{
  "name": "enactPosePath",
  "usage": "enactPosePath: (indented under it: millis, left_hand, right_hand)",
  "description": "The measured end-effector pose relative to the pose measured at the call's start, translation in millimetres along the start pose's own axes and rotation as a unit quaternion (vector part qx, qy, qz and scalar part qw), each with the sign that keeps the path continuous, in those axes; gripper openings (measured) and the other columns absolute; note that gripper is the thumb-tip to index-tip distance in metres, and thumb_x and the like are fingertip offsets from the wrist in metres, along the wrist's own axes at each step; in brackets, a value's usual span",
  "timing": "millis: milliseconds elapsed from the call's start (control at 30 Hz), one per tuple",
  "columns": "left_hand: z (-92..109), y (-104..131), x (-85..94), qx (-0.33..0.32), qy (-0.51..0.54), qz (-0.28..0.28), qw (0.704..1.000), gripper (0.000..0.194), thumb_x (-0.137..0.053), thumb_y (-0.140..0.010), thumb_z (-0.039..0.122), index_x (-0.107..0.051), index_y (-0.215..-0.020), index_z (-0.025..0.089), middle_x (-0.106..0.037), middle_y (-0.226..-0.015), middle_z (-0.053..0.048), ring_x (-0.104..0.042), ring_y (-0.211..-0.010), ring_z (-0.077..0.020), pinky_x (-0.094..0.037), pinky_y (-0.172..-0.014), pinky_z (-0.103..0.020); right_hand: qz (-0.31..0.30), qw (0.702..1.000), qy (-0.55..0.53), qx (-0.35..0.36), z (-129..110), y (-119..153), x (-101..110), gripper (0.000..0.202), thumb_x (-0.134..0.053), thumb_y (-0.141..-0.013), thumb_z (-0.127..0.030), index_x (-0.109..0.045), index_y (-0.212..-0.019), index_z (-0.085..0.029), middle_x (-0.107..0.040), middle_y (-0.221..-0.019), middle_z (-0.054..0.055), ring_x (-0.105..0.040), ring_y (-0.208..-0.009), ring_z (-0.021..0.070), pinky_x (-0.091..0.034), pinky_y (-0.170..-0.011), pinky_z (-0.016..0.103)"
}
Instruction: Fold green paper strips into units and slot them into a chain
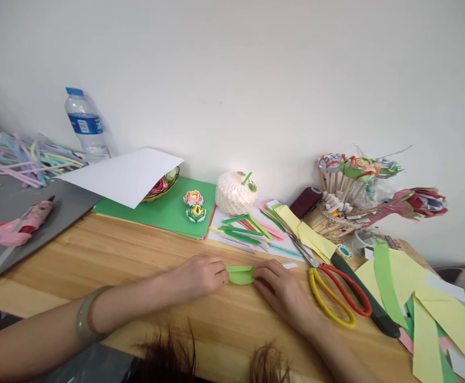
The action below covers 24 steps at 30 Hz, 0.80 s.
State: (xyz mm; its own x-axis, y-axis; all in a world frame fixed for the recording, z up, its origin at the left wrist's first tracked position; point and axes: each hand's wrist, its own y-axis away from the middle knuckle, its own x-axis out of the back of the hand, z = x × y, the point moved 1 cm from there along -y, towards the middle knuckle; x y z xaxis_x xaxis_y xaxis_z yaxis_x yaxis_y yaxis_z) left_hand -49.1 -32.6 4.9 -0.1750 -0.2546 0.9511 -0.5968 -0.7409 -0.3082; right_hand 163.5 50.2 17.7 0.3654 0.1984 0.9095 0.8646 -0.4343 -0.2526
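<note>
A small light green paper strip (241, 275) is stretched between both hands over the wooden table (168, 330), its upper edge folded over. My left hand (207, 275), with a ring on one finger, has its fingers closed on the strip's left end. The right end is between the closed fingers of my right hand (278, 287). Beyond them, cut green and pink strips (242, 230) lie on white paper. To the right of my right hand rest scissors (332, 295) with one red and one yellow handle.
Two paper flowers (195, 206) sit on green sheets (176, 213) beside a white textured ball (236, 194). At left are a pink glue gun (21, 226) and a water bottle (84, 127); at right, paper flowers on sticks (358, 167) and yellow-green scraps (426, 340).
</note>
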Motion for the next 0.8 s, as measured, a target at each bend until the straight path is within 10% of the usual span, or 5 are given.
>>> enactPosePath:
  millis: [467, 800]
  left_hand:
    - [6, -12, 5.1, 0.289, 0.222, 0.016, 0.931, 0.009, -0.059, -0.075, 0.010, -0.065, -0.071, 0.015, -0.065, -0.082, -0.003, -0.059, -0.084, -0.0165, -0.045, -0.079, -0.026]
    - [7, -16, 6.0, 0.323, 0.221, -0.014, 0.920, 0.009, -0.059, -0.077, 0.013, -0.062, -0.068, 0.015, -0.063, -0.082, -0.002, -0.057, -0.085, -0.0174, -0.044, -0.080, -0.029]
  right_hand:
    - [0.026, 0.994, -0.078, -0.073, -1, -9, -8, 0.014, -0.046, -0.087, -0.017, -0.053, -0.075, -0.019, -0.056, -0.079, 0.004, -0.053, -0.075, 0.0178, -0.044, -0.067, 0.031]
    - [0.032, 0.995, -0.004, -0.098, -5, -11, -13, 0.013, -0.047, -0.085, -0.017, -0.049, -0.072, -0.019, -0.054, -0.076, 0.005, -0.050, -0.073, 0.0195, -0.041, -0.063, 0.030]
